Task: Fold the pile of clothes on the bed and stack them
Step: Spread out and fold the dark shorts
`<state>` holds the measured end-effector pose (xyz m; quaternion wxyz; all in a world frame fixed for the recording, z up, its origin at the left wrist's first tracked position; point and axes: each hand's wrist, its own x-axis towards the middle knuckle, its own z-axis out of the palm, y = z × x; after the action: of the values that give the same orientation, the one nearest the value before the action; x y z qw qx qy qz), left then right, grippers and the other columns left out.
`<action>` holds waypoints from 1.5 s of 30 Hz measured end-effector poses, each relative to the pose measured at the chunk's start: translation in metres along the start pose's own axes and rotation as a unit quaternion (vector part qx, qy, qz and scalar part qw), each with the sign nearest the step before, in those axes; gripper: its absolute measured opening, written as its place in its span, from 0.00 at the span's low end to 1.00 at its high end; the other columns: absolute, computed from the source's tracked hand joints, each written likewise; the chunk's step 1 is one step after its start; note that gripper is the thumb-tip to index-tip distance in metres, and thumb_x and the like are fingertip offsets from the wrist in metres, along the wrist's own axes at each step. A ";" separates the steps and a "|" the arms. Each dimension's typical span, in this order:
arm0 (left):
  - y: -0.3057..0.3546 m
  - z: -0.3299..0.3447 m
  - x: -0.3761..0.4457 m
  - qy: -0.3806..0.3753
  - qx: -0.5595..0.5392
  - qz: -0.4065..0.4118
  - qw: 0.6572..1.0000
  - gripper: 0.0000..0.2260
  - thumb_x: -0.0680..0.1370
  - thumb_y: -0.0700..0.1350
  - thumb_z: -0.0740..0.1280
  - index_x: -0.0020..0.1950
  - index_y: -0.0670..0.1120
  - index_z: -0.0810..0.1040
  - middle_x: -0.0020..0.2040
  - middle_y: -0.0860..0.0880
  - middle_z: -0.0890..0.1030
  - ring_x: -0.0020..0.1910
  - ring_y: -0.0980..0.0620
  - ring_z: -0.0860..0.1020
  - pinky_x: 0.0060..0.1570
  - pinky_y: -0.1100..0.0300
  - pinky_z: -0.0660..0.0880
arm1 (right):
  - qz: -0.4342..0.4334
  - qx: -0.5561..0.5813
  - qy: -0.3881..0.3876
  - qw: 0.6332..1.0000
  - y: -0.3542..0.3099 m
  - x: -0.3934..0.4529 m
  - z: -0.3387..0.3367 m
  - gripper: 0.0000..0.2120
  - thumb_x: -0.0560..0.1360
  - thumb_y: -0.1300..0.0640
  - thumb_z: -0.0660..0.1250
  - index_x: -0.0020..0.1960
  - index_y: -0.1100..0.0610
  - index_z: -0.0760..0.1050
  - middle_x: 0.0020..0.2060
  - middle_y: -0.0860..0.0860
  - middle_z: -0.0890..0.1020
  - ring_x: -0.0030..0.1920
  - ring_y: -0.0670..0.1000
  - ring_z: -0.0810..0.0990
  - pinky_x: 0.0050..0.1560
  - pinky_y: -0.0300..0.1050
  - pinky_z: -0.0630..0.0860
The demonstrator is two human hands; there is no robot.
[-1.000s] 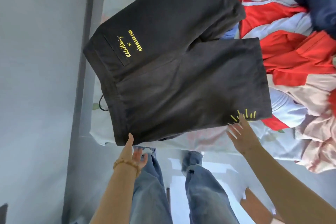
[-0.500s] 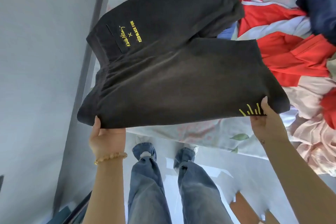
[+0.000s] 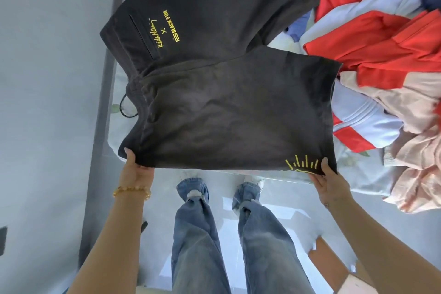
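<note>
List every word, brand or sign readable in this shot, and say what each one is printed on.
"BLACK FUN", yellow print with a small square logo beside it, on the black shorts beside the back pocket.
"X", yellow, on the shorts between the two names.
A yellow handwritten signature next to it; it seems to read "Keith Haring", but the script is too loose to be sure.
Yellow ray marks at the leg hem are a drawing, not text.
Nothing else readable.
</note>
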<state>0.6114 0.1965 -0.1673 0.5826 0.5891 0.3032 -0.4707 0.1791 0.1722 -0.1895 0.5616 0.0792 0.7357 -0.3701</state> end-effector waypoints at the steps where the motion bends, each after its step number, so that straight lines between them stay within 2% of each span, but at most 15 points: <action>1: 0.004 0.002 0.002 -0.046 0.041 0.024 0.998 0.18 0.81 0.57 0.60 0.58 0.45 0.79 0.54 0.49 0.85 0.60 0.50 0.78 0.44 0.57 0.81 | -0.002 0.001 -0.002 1.000 -0.001 0.001 -0.002 0.08 0.78 0.54 0.68 0.53 0.57 0.76 0.46 0.51 0.85 0.48 0.50 0.83 0.58 0.47 0.76; 4: 0.034 0.001 0.003 -0.133 0.056 0.098 0.985 0.22 0.81 0.58 0.60 0.70 0.47 0.72 0.67 0.50 0.77 0.67 0.49 0.75 0.62 0.53 0.74 | 0.006 -0.004 -0.017 1.000 0.004 -0.002 -0.007 0.13 0.79 0.53 0.65 0.60 0.59 0.73 0.51 0.53 0.82 0.48 0.51 0.83 0.59 0.48 0.77; 6: 0.047 -0.002 0.002 -0.147 0.027 0.116 0.982 0.23 0.81 0.57 0.61 0.73 0.49 0.70 0.69 0.50 0.75 0.68 0.49 0.73 0.65 0.53 0.71 | 0.016 -0.010 -0.036 0.999 0.013 -0.007 -0.008 0.14 0.80 0.53 0.65 0.62 0.59 0.73 0.52 0.53 0.82 0.46 0.49 0.85 0.55 0.45 0.80; 8: 0.048 -0.008 0.005 -0.084 0.056 0.111 0.989 0.22 0.81 0.57 0.61 0.71 0.48 0.71 0.66 0.51 0.78 0.68 0.51 0.73 0.64 0.57 0.72 | 0.024 -0.007 -0.040 0.999 0.024 -0.012 -0.008 0.14 0.79 0.55 0.65 0.63 0.59 0.73 0.53 0.53 0.82 0.45 0.48 0.85 0.54 0.43 0.81; 11: 0.034 -0.009 0.020 0.030 0.116 0.024 0.992 0.23 0.81 0.56 0.61 0.72 0.46 0.69 0.70 0.50 0.74 0.71 0.50 0.70 0.67 0.60 0.69 | 0.025 -0.017 0.002 1.000 0.033 -0.016 -0.006 0.13 0.79 0.56 0.67 0.60 0.60 0.74 0.54 0.55 0.82 0.52 0.52 0.82 0.64 0.46 0.75; 14: 0.029 -0.004 0.029 0.052 0.146 -0.004 0.988 0.21 0.82 0.54 0.60 0.73 0.47 0.68 0.72 0.50 0.71 0.70 0.50 0.71 0.64 0.57 0.71 | -0.008 -0.080 0.063 0.995 0.032 -0.017 0.002 0.10 0.76 0.57 0.71 0.54 0.61 0.77 0.50 0.55 0.83 0.49 0.53 0.83 0.58 0.43 0.76; 18: 0.028 -0.005 0.021 0.128 0.262 0.033 0.956 0.23 0.80 0.56 0.64 0.73 0.52 0.66 0.72 0.50 0.70 0.69 0.47 0.71 0.62 0.54 0.71 | -0.083 -0.242 0.119 0.959 0.033 -0.027 0.012 0.14 0.77 0.56 0.69 0.59 0.62 0.75 0.52 0.55 0.82 0.53 0.58 0.81 0.54 0.46 0.77; 21: 0.029 0.000 0.005 0.209 0.456 0.162 0.850 0.30 0.77 0.52 0.69 0.75 0.51 0.61 0.74 0.43 0.64 0.69 0.41 0.68 0.68 0.46 0.67 | -0.136 -0.357 0.142 0.913 0.038 -0.043 0.020 0.21 0.77 0.53 0.68 0.67 0.59 0.71 0.60 0.57 0.78 0.60 0.61 0.76 0.62 0.56 0.74; 23: 0.030 0.006 -0.004 0.169 0.569 0.270 0.758 0.33 0.76 0.50 0.71 0.76 0.47 0.59 0.75 0.40 0.61 0.72 0.38 0.63 0.70 0.43 0.62 | -0.179 -0.457 0.122 0.862 0.040 -0.056 0.026 0.29 0.77 0.53 0.68 0.74 0.58 0.64 0.71 0.58 0.67 0.70 0.62 0.65 0.68 0.58 0.66; 27: 0.037 0.030 -0.015 0.036 0.679 0.419 0.601 0.35 0.76 0.51 0.70 0.78 0.47 0.57 0.78 0.41 0.53 0.76 0.39 0.55 0.72 0.40 0.56 | -0.334 -0.679 0.035 0.652 0.040 -0.081 0.049 0.34 0.79 0.49 0.65 0.79 0.54 0.53 0.79 0.54 0.54 0.78 0.57 0.53 0.75 0.55 0.55; 29: 0.045 0.050 -0.018 -0.022 0.711 0.465 0.527 0.35 0.76 0.53 0.68 0.79 0.48 0.55 0.79 0.42 0.52 0.77 0.39 0.54 0.73 0.41 0.55 | -0.371 -0.717 0.018 0.590 0.036 -0.090 0.070 0.34 0.80 0.46 0.62 0.80 0.53 0.52 0.79 0.53 0.52 0.79 0.57 0.51 0.76 0.54 0.53; 32: 0.059 0.082 -0.017 -0.090 0.742 0.490 0.448 0.36 0.77 0.55 0.67 0.79 0.48 0.53 0.79 0.41 0.52 0.77 0.39 0.53 0.74 0.41 0.54 | -0.396 -0.745 0.021 0.536 0.022 -0.099 0.110 0.34 0.80 0.43 0.59 0.80 0.54 0.52 0.79 0.54 0.51 0.79 0.57 0.50 0.76 0.54 0.52; 36: 0.085 0.121 -0.005 -0.129 0.761 0.504 0.386 0.36 0.77 0.57 0.65 0.79 0.50 0.52 0.80 0.43 0.50 0.78 0.41 0.52 0.74 0.41 0.53 | -0.440 -0.758 0.008 0.481 -0.002 -0.099 0.169 0.33 0.80 0.42 0.58 0.79 0.54 0.53 0.79 0.55 0.53 0.78 0.58 0.52 0.76 0.54 0.53; 40: 0.109 0.156 0.018 -0.130 0.774 0.494 0.374 0.35 0.78 0.57 0.64 0.79 0.51 0.51 0.80 0.44 0.50 0.78 0.42 0.51 0.74 0.43 0.53 | -0.466 -0.759 -0.027 0.454 -0.024 -0.090 0.232 0.32 0.81 0.43 0.57 0.80 0.54 0.51 0.79 0.55 0.51 0.79 0.56 0.50 0.77 0.53 0.50; 45: 0.130 0.209 0.053 -0.098 0.768 0.433 0.461 0.34 0.78 0.56 0.64 0.79 0.50 0.51 0.79 0.45 0.51 0.77 0.42 0.54 0.73 0.43 0.56 | -0.500 -0.765 -0.082 0.398 -0.068 -0.062 0.324 0.28 0.82 0.46 0.54 0.79 0.53 0.53 0.79 0.53 0.51 0.79 0.54 0.50 0.78 0.52 0.52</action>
<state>0.7063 -0.0346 -0.1376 0.0493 0.8045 -0.5343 -0.2549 0.4142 -0.0630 -0.1350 0.1593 -0.7961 0.5694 0.1285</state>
